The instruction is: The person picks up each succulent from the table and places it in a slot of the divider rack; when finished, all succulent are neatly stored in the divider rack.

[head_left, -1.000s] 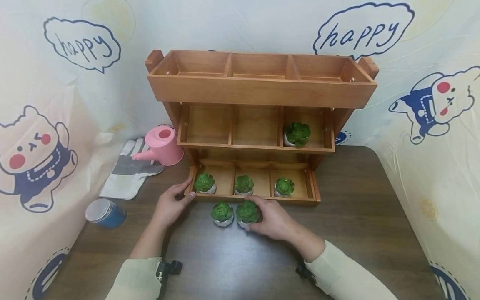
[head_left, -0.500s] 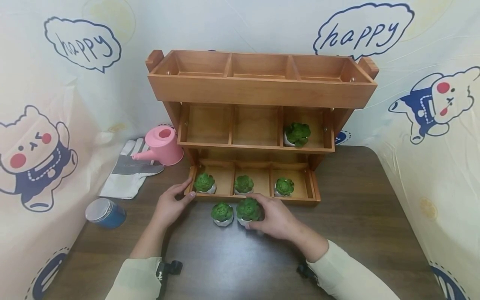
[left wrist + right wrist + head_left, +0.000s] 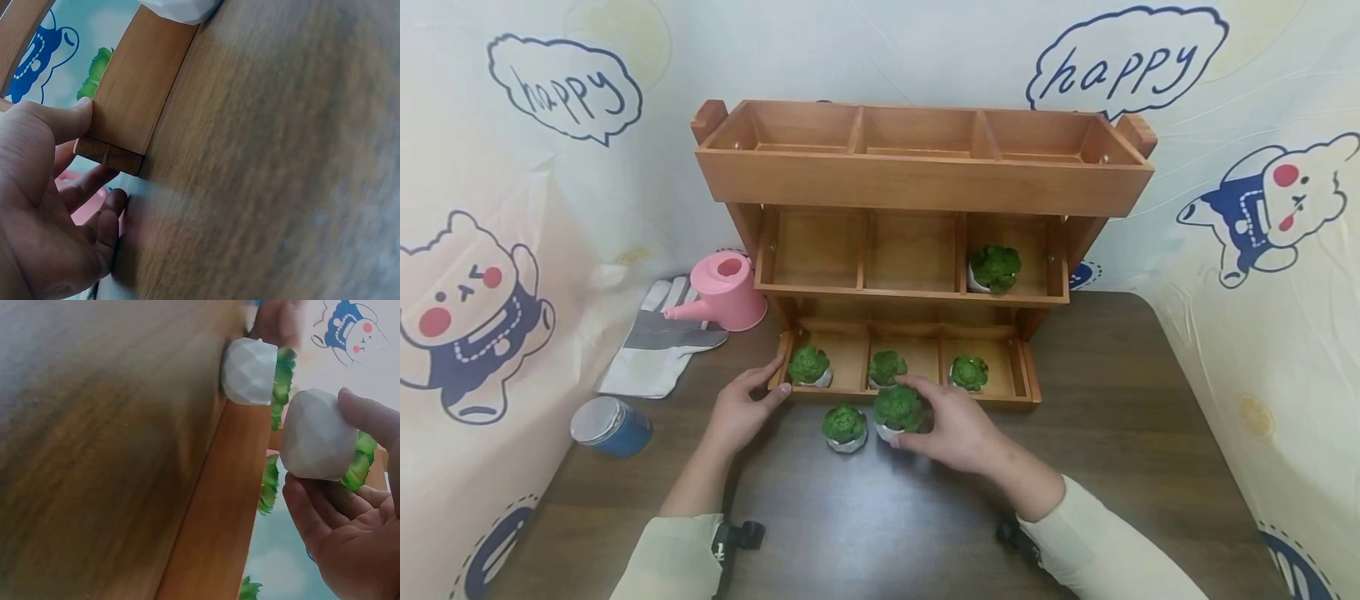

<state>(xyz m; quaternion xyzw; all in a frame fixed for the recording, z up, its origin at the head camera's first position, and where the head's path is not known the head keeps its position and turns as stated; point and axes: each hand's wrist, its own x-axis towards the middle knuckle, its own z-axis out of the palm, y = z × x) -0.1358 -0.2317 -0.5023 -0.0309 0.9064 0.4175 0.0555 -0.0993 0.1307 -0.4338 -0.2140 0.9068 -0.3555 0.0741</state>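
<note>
The right hand (image 3: 958,429), its wrist angled inward, pinched a potted succulent (image 3: 898,407) between thumb and fingers, just above the table (image 3: 850,533) before the wooden shelf (image 3: 925,185); the left hand (image 3: 741,414) (thumb at the rim, fingers round the end) gripped its bottom-left corner.

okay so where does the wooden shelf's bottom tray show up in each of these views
Head: the bottom tray lies just below the picture's centre.
Left wrist: the tray's front slants through the upper left.
Right wrist: the tray's front rises from bottom centre, leaning right.
Shared landmark: the left hand, at the tray's left end.
</note>
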